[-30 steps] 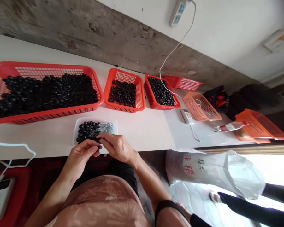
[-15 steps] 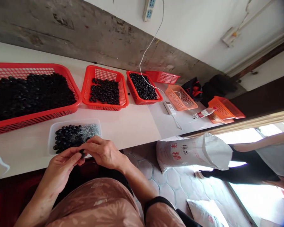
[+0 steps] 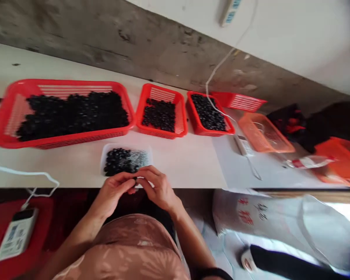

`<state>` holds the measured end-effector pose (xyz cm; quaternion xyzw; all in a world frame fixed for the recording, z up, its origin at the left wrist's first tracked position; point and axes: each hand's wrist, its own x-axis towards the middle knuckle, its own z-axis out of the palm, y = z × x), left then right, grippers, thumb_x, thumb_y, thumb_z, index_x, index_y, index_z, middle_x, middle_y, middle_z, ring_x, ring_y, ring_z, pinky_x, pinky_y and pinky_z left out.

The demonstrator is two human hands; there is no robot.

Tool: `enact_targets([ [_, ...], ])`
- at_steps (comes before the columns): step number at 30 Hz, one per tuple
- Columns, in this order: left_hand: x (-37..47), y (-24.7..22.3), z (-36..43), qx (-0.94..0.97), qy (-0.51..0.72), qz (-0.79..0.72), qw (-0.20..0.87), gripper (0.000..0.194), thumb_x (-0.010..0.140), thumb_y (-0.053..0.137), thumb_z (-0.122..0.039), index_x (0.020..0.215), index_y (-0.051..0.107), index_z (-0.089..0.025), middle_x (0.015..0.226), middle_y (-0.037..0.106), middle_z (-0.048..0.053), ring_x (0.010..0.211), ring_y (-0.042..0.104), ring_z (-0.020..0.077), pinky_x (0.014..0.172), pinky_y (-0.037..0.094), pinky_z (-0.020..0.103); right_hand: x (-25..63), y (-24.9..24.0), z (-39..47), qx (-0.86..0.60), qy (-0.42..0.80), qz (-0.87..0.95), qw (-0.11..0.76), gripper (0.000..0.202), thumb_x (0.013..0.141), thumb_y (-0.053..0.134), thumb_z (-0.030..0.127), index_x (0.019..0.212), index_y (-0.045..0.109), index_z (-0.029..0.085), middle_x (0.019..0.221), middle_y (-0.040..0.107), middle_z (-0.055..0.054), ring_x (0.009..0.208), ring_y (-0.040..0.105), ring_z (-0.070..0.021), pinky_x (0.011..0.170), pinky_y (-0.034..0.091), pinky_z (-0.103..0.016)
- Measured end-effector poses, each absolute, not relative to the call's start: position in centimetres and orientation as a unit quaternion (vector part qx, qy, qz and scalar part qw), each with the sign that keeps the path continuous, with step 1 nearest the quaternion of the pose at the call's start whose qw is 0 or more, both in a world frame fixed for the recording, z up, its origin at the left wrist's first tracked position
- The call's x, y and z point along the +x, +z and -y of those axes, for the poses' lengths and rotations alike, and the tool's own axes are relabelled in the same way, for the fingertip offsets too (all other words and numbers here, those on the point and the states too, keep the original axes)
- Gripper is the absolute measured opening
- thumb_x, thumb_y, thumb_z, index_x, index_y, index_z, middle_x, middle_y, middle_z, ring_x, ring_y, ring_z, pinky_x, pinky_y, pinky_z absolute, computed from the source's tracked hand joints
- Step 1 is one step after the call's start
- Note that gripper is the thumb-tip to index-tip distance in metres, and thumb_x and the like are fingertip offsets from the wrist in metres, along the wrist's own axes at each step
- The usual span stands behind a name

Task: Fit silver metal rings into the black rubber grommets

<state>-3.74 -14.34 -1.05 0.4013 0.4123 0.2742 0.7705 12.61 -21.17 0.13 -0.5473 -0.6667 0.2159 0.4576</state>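
My left hand (image 3: 111, 195) pinches a small black piece (image 3: 135, 178) between thumb and fingers, just over the table's front edge. My right hand (image 3: 159, 190) meets it there, fingertips pressed together against the piece; whether they also hold something tiny is hidden. Right behind both hands stands a translucent white tray (image 3: 104, 154). Rounded black pieces (image 3: 118, 160) fill its left side, and small silvery metal bits (image 3: 140, 156) lie on its right.
Along the wall stand a large red basket (image 3: 84, 134), a smaller red basket (image 3: 181, 116) and another (image 3: 192, 116), all holding black pieces. Orange baskets (image 3: 251, 134), a power strip (image 3: 245, 146) and a bottle (image 3: 312, 161) lie to the right. A white sack (image 3: 230, 214) stands below.
The view has swung left, so everything sits further right in the picture. Both hands stay together at the small black piece. A white device on a red seat now shows at lower left.
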Motion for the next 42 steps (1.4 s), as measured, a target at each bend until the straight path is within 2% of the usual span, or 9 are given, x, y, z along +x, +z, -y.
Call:
enact_targets([
  [5,-4.2,-1.3,14.3,0.394,0.281,-0.382,0.787,0.026,0.066,0.087,-0.033,0.085,0.079,-0.017,0.069,0.070,0.001,0.063,0.061,0.0121,0.065,0.050,0.023,12.6,0.1,20.8,-0.538,0.264,0.652,0.464,0.021,0.101,0.050,0.020,0.112,0.068,0.020,0.106,0.067,-0.008,0.096,0.066,-0.0153,0.085,0.055,-0.028],
  [9,-4.7,-1.4,14.4,0.385,0.287,-0.374,0.793,0.028,0.069,0.086,-0.030,0.093,0.079,-0.017,0.080,0.073,0.004,0.071,0.064,0.0145,0.072,0.052,0.026,12.8,0.2,20.6,-0.551,0.279,0.638,0.461,0.019,0.102,0.049,0.022,0.109,0.067,0.020,0.103,0.068,-0.008,0.089,0.066,-0.0158,0.080,0.056,-0.030],
  [13,-4.8,-1.2,14.4,0.371,0.309,-0.359,0.799,0.032,0.072,0.085,-0.026,0.102,0.076,-0.018,0.091,0.072,0.004,0.079,0.066,0.0149,0.076,0.055,0.027,12.9,0.5,20.3,-0.546,0.279,0.657,0.438,0.019,0.102,0.049,0.022,0.112,0.066,0.021,0.103,0.067,-0.007,0.091,0.066,-0.0158,0.081,0.056,-0.029],
  [24,-5.4,-1.0,14.3,0.397,0.317,-0.347,0.789,0.038,0.076,0.081,-0.024,0.113,0.070,-0.020,0.091,0.071,0.002,0.077,0.066,0.0133,0.077,0.055,0.026,12.6,1.1,19.8,-0.544,0.246,0.716,0.362,0.025,0.103,0.045,0.021,0.116,0.067,0.022,0.103,0.071,-0.007,0.092,0.068,-0.0170,0.083,0.054,-0.030],
  [27,-5.2,-1.0,14.3,0.375,0.328,-0.365,0.786,0.039,0.074,0.083,-0.024,0.110,0.069,-0.019,0.088,0.072,0.002,0.073,0.065,0.0121,0.071,0.052,0.023,12.2,0.6,20.0,-0.549,0.200,0.731,0.353,0.024,0.102,0.052,0.027,0.120,0.066,0.020,0.101,0.072,-0.008,0.087,0.068,-0.0173,0.081,0.053,-0.031],
  [30,-4.9,-0.8,14.2,0.356,0.338,-0.378,0.785,0.038,0.071,0.084,-0.024,0.105,0.069,-0.018,0.083,0.073,0.001,0.069,0.063,0.0108,0.066,0.048,0.021,11.4,-0.3,20.2,-0.565,0.103,0.741,0.348,0.031,0.098,0.061,0.034,0.124,0.063,0.016,0.104,0.074,-0.010,0.082,0.069,-0.0178,0.080,0.051,-0.034],
  [33,-4.8,-0.6,14.1,0.350,0.341,-0.376,0.788,0.036,0.069,0.086,-0.024,0.101,0.070,-0.018,0.085,0.073,0.001,0.073,0.065,0.0127,0.071,0.049,0.023,10.7,-1.0,20.2,-0.575,0.026,0.734,0.360,0.027,0.098,0.060,0.029,0.121,0.064,0.015,0.109,0.074,-0.011,0.085,0.071,-0.0177,0.084,0.048,-0.034],
  [38,-5.1,-0.5,14.0,0.376,0.327,-0.376,0.781,0.031,0.070,0.085,-0.030,0.096,0.073,-0.018,0.087,0.073,0.003,0.075,0.063,0.0145,0.071,0.047,0.024,10.5,-0.9,20.2,-0.574,-0.015,0.732,0.368,0.025,0.097,0.062,0.028,0.118,0.065,0.015,0.112,0.075,-0.012,0.093,0.072,-0.0194,0.091,0.043,-0.036],
  [42,-5.1,-0.9,14.2,0.422,0.296,-0.380,0.768,0.022,0.075,0.080,-0.037,0.081,0.075,-0.017,0.074,0.069,0.002,0.069,0.057,0.0139,0.063,0.042,0.024,10.6,-0.7,20.1,-0.570,-0.027,0.737,0.361,0.022,0.099,0.058,0.030,0.115,0.065,0.016,0.111,0.075,-0.011,0.095,0.072,-0.0190,0.092,0.042,-0.036],
])
